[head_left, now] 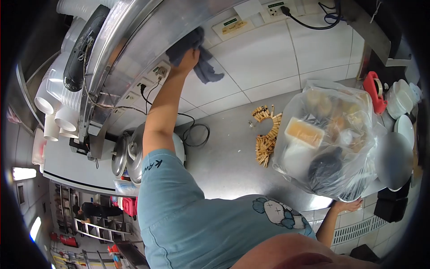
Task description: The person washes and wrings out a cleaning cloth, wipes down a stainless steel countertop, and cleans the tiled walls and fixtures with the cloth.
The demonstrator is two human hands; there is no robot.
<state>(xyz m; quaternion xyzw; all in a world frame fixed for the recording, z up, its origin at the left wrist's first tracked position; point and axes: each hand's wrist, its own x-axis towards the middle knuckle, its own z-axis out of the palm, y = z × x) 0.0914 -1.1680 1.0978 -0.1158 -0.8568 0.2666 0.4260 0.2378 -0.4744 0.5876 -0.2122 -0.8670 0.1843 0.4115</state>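
My left hand [190, 58] reaches up to the tiled wall with its fingers closed around a dark grey cloth [208, 71]. Part of the cloth hangs down over the tiles, below a metal shelf edge. Low on the right, my right hand [347, 206] rests at the counter's front edge, just below a large clear plastic bag [293, 157]. Its fingers look stretched out, with nothing visible in them. Inside the bag are a container with an orange-brown top [305, 133], a dark bundle and other wrapped items. Several wooden clothespins [265, 151] lie in a curved row beside the bag.
Power outlets [160, 71] with plugged cords line the wall, and a black cable [197, 134] coils on the steel counter [219, 157]. Lidded metal pots [134, 154] stand at left. A red tape dispenser [374, 93] and white bowls are at right. Another person [101, 210] is in the background.
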